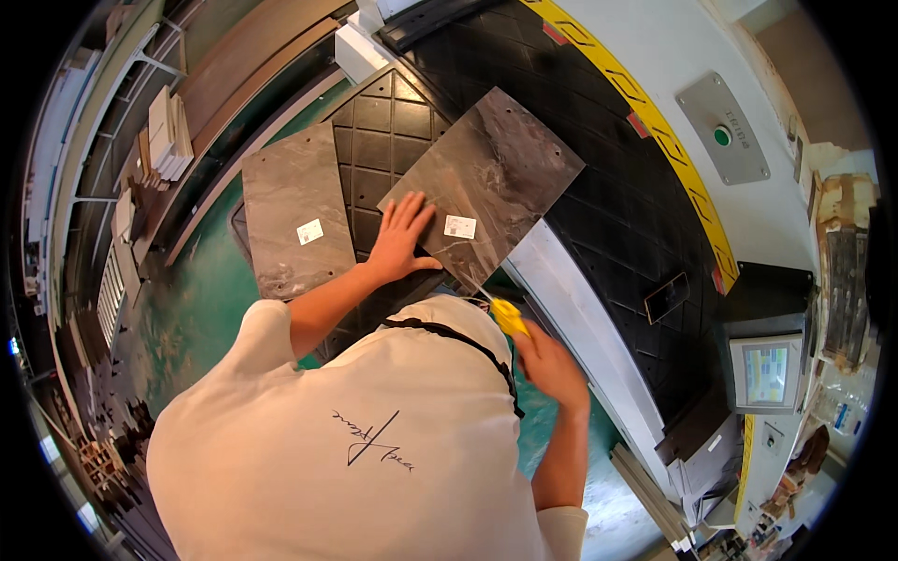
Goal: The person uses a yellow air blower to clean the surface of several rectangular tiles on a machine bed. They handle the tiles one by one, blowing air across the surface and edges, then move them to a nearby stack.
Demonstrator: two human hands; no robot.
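My left hand (404,238) lies flat with its fingers spread, on the near left edge of a dark grey marble-patterned panel (505,154) with a white label (459,227). In my right hand (550,360) is a yellow-handled tool (507,315) with a thin metal shaft or blade. Its tip meets the panel's near corner; the exact kind of tool cannot be made out. A second marble-patterned panel (297,192) with its own white label (310,232) lies to the left. Both panels rest on a black ribbed platform (385,122).
To the right runs a black machine bed (599,271) bordered by a yellow strip (645,107). A phone-like dark slab (666,297) lies on it. Beyond stand a plate with a green button (721,136) and a screen (766,374). Stacked boards (168,136) are at far left.
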